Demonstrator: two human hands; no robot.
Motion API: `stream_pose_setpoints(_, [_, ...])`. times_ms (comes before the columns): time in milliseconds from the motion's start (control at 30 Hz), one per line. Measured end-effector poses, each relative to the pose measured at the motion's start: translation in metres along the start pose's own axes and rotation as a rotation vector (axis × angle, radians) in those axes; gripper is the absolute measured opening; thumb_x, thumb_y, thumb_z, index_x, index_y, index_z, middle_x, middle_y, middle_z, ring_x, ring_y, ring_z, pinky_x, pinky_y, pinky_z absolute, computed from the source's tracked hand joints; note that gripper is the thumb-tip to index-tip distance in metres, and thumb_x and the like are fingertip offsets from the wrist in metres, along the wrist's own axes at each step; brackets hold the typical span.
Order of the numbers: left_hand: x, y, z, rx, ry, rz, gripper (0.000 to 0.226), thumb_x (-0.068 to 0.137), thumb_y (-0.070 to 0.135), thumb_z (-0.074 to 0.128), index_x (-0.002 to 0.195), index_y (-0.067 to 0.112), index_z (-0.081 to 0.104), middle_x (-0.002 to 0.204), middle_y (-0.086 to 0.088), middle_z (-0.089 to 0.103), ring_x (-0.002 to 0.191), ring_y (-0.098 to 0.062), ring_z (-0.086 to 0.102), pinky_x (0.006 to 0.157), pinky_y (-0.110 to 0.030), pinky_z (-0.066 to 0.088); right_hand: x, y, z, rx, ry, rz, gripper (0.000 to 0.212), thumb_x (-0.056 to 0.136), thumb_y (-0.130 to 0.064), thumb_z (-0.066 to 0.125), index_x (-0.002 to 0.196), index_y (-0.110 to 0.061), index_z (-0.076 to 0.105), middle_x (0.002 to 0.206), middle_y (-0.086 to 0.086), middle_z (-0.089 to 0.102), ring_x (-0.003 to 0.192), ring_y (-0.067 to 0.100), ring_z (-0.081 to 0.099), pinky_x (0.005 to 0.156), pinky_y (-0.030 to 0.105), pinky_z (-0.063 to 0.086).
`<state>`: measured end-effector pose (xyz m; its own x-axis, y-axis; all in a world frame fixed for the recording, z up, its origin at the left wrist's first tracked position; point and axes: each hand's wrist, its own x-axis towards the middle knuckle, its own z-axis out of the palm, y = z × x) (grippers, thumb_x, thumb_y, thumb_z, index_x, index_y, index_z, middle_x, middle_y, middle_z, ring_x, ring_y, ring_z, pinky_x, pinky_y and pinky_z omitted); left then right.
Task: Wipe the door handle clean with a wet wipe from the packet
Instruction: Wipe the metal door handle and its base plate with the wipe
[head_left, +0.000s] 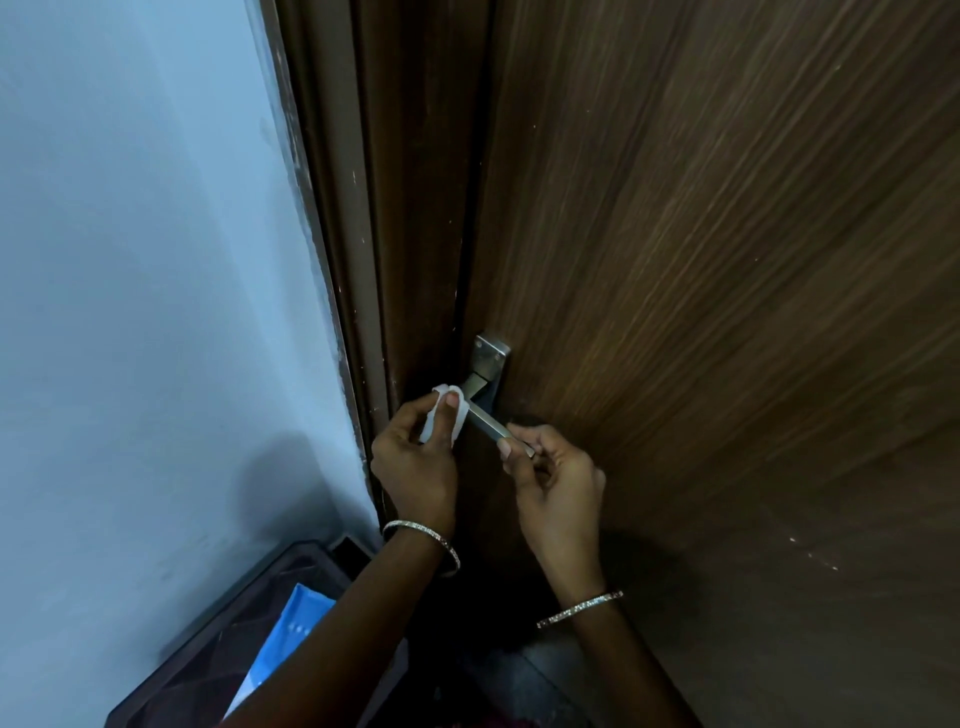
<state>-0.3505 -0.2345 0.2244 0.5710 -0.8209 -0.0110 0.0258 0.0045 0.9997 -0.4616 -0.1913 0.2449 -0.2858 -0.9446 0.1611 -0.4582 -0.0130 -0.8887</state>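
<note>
A metal lever door handle (487, 422) sticks out from its steel backplate (491, 353) on the brown wooden door (701, 260). My left hand (415, 457) pinches a white wet wipe (457, 415) and presses it against the handle near the bend. My right hand (556, 483) grips the free end of the lever with fingers and thumb. A blue and white wipe packet (291, 639) lies low at the left, partly hidden by my left forearm.
The dark door frame (363, 234) runs along the door's left edge, with a pale blue wall (145, 260) beside it. A dark plastic stool or crate (218, 660) under the packet stands against the wall. Grey floor (524, 675) shows between my arms.
</note>
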Motion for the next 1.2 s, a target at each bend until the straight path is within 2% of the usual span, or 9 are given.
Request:
stream_pose_setpoints(67, [0.005, 0.004, 0.005, -0.027, -0.059, -0.011, 0.019, 0.084, 0.035, 0.078, 0.102, 0.027, 0.079, 0.089, 0.025, 0.074, 0.087, 0.011, 0.068, 0.078, -0.009, 0.052, 0.000, 0.000, 0.001, -0.012, 0.001, -0.005, 0.015, 0.094, -0.022, 0.068, 0.108, -0.022, 0.073, 0.099, -0.010, 0.077, 0.091, 0.000, 0.072, 0.085, 0.030, 0.061])
stream_pose_setpoints(200, [0.021, 0.010, 0.025, -0.115, -0.117, -0.213, 0.026, 0.082, 0.029, 0.081, 0.103, 0.014, 0.080, 0.098, -0.001, 0.078, 0.096, -0.018, 0.073, 0.093, -0.041, 0.058, 0.000, 0.000, 0.001, 0.000, 0.003, -0.007, 0.015, 0.095, -0.021, 0.067, 0.108, -0.020, 0.074, 0.094, -0.010, 0.077, 0.087, 0.002, 0.073, 0.081, 0.033, 0.062])
stream_pose_setpoints(300, [0.024, 0.009, 0.028, -0.213, -0.133, -0.360, 0.027, 0.078, 0.025, 0.084, 0.099, 0.010, 0.079, 0.100, -0.011, 0.077, 0.099, -0.033, 0.072, 0.092, -0.052, 0.057, 0.001, -0.001, 0.001, 0.003, 0.008, -0.008, 0.014, 0.094, -0.021, 0.067, 0.107, -0.021, 0.074, 0.093, -0.012, 0.076, 0.087, 0.001, 0.073, 0.081, 0.033, 0.062])
stream_pose_setpoints(500, [0.019, 0.006, 0.008, -0.304, -0.128, -0.434, 0.024, 0.071, 0.026, 0.089, 0.092, 0.016, 0.081, 0.090, -0.006, 0.079, 0.092, -0.028, 0.075, 0.075, -0.035, 0.061, -0.002, 0.001, 0.001, 0.017, 0.013, -0.016, 0.012, 0.094, -0.022, 0.068, 0.105, -0.024, 0.074, 0.088, -0.015, 0.075, 0.084, -0.002, 0.072, 0.078, 0.027, 0.061])
stream_pose_setpoints(633, [0.013, 0.007, -0.003, -0.155, -0.077, -0.309, 0.016, 0.071, 0.032, 0.089, 0.084, 0.033, 0.082, 0.085, 0.011, 0.079, 0.083, -0.006, 0.075, 0.075, -0.025, 0.059, -0.002, 0.003, 0.001, 0.011, 0.012, -0.015, 0.014, 0.094, -0.022, 0.069, 0.107, -0.024, 0.074, 0.087, -0.015, 0.074, 0.082, -0.001, 0.071, 0.076, 0.025, 0.061])
stream_pose_setpoints(800, [0.012, 0.022, 0.010, 0.066, -0.118, 0.018, 0.029, 0.082, 0.023, 0.081, 0.109, 0.013, 0.078, 0.105, 0.001, 0.078, 0.092, 0.001, 0.070, 0.089, -0.014, 0.054, -0.001, 0.003, -0.001, 0.017, -0.007, -0.008, 0.015, 0.093, -0.020, 0.069, 0.105, -0.029, 0.072, 0.087, -0.015, 0.074, 0.084, -0.006, 0.071, 0.076, 0.015, 0.057])
stream_pose_setpoints(967, [0.011, 0.040, 0.024, 0.105, -0.042, 0.248, 0.026, 0.088, 0.012, 0.074, 0.114, 0.006, 0.075, 0.108, -0.008, 0.077, 0.096, -0.015, 0.073, 0.089, -0.026, 0.057, -0.002, 0.004, 0.001, 0.012, 0.018, 0.004, 0.016, 0.093, -0.021, 0.070, 0.107, -0.025, 0.075, 0.090, -0.011, 0.077, 0.083, -0.004, 0.071, 0.078, 0.015, 0.058])
stream_pose_setpoints(1133, [0.006, 0.051, 0.034, 0.141, -0.038, 0.413, 0.029, 0.090, 0.013, 0.073, 0.118, 0.007, 0.073, 0.103, -0.011, 0.078, 0.090, 0.004, 0.064, 0.079, 0.006, 0.041, -0.002, 0.008, 0.003, 0.021, 0.046, -0.001, 0.016, 0.093, -0.014, 0.068, 0.104, -0.022, 0.076, 0.084, -0.011, 0.077, 0.078, -0.002, 0.072, 0.075, 0.020, 0.059])
stream_pose_setpoints(1200, [-0.004, 0.048, 0.037, 0.230, -0.081, 0.508, 0.029, 0.090, 0.008, 0.071, 0.119, 0.006, 0.073, 0.094, -0.015, 0.078, 0.080, -0.009, 0.072, 0.077, 0.005, 0.042, -0.002, 0.010, 0.004, 0.055, 0.055, -0.020, 0.018, 0.092, -0.010, 0.066, 0.102, -0.020, 0.078, 0.083, -0.011, 0.078, 0.077, -0.002, 0.073, 0.073, 0.019, 0.058])
